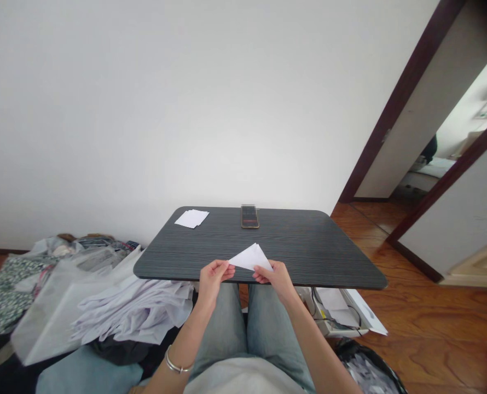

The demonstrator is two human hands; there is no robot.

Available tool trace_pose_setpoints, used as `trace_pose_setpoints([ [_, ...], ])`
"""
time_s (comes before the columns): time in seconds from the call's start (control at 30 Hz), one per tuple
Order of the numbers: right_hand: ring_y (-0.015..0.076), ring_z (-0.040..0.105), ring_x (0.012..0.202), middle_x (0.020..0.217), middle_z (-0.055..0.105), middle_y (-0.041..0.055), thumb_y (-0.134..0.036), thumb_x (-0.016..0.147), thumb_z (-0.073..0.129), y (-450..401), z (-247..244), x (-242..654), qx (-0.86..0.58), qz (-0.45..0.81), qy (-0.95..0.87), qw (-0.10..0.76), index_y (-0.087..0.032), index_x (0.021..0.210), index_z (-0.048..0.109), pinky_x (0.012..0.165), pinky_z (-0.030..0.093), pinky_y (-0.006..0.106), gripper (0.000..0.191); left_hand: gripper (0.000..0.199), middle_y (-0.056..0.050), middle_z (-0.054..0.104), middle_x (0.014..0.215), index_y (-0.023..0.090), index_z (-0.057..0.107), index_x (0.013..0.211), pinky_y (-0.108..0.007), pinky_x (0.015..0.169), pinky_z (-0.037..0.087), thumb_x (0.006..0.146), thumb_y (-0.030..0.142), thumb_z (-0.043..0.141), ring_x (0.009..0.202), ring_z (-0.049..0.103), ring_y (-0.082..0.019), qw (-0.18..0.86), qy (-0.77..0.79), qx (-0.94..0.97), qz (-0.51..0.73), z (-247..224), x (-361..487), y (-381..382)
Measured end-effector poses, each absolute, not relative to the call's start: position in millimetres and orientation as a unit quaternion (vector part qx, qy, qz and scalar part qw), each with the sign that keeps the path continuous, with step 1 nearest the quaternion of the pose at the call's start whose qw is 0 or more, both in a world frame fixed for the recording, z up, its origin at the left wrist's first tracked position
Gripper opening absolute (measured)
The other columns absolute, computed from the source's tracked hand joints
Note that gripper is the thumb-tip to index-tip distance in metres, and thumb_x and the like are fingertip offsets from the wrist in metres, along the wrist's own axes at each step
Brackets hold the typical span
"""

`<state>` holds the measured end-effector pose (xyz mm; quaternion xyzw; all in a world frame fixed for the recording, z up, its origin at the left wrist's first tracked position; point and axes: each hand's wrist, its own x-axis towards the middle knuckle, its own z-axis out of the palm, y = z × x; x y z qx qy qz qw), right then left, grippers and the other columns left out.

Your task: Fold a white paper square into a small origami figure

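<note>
A small white sheet of paper (250, 257), folded into a triangle, is held just above the near edge of the dark table (317, 246). My left hand (216, 274) pinches its left corner between thumb and fingers. At the right corner, my right hand (274, 276) grips the paper with the thumb on top. The triangle's peak points away from me. Toward the table's back left lies a small stack of white paper sheets (191, 218). A phone (249, 216) is at the back middle of the table.
Piled clothes and white fabric (132, 309) lie left of the table. On the right, a white box with cables (336, 314) sits on the wooden floor, near a black bag (370, 366) of scraps. A wall stands behind the table; a doorway (416, 137) is at right.
</note>
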<state>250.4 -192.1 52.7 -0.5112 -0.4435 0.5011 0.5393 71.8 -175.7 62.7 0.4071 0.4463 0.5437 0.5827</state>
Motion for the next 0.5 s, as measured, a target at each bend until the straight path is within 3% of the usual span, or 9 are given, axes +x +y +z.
trace_pose_setpoints([
  [0.3,0.0132,0.059,0.044,0.054,0.067,0.0052,-0.038,0.056,0.075,-191.0,51.2,249.3,-0.506,0.512,-0.424,0.550,-0.012,0.062,0.065,0.046,0.047,0.023,0.029,0.033,-0.008,0.070,0.068,0.010,0.064,0.070,-0.030,0.065,0.053,0.063,0.042,0.069,0.062,0.066,-0.018,0.562,0.425,0.449,0.549,59.9,71.0,-175.9],
  [0.5,0.0123,0.058,0.044,0.054,0.067,0.0043,-0.037,0.058,0.073,-188.8,49.8,249.6,-0.513,0.506,-0.434,0.541,-0.012,0.062,0.065,0.046,0.047,0.022,0.026,0.040,-0.010,0.070,0.071,0.010,0.062,0.081,-0.030,0.063,0.053,0.069,0.048,0.061,0.064,0.066,-0.018,0.603,0.419,0.410,0.541,58.3,67.6,-174.4],
])
